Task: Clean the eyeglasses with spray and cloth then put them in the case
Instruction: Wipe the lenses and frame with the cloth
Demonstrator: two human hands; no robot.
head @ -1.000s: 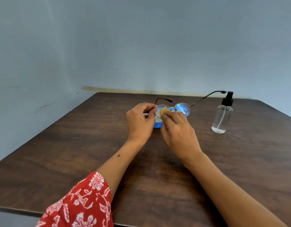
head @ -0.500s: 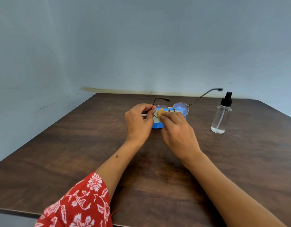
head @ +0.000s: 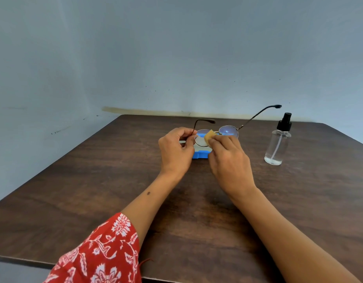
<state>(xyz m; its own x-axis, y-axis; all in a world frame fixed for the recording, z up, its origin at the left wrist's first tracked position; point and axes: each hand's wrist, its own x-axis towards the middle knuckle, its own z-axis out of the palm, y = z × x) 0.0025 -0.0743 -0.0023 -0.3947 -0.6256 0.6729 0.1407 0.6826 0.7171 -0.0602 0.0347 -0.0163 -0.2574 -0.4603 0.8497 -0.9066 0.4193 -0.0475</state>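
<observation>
Left hand [head: 176, 149] grip pinching the eyeglasses [head: 217, 133] at the hinge | right hand [head: 227, 158] grip, clamped on the cloth [head: 209, 136], is sliding higher across the lens | blue case [head: 201, 154] lying beneath; spray bottle [head: 277, 142] at 3 o'clock on the surface [head: 95, 190] | wiping continuing, casing pending.

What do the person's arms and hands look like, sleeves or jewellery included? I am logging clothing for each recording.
The left arm wears a loose red sleeve with a white floral print, ending near the elbow. The right arm shows no sleeve. Both hands are bare: no gloves, rings or watch visible.

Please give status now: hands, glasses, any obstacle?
Left hand pinches eyeglasses at the hinge. Right hand presses cloth on one lens. Case below, nothing blocking.
</observation>
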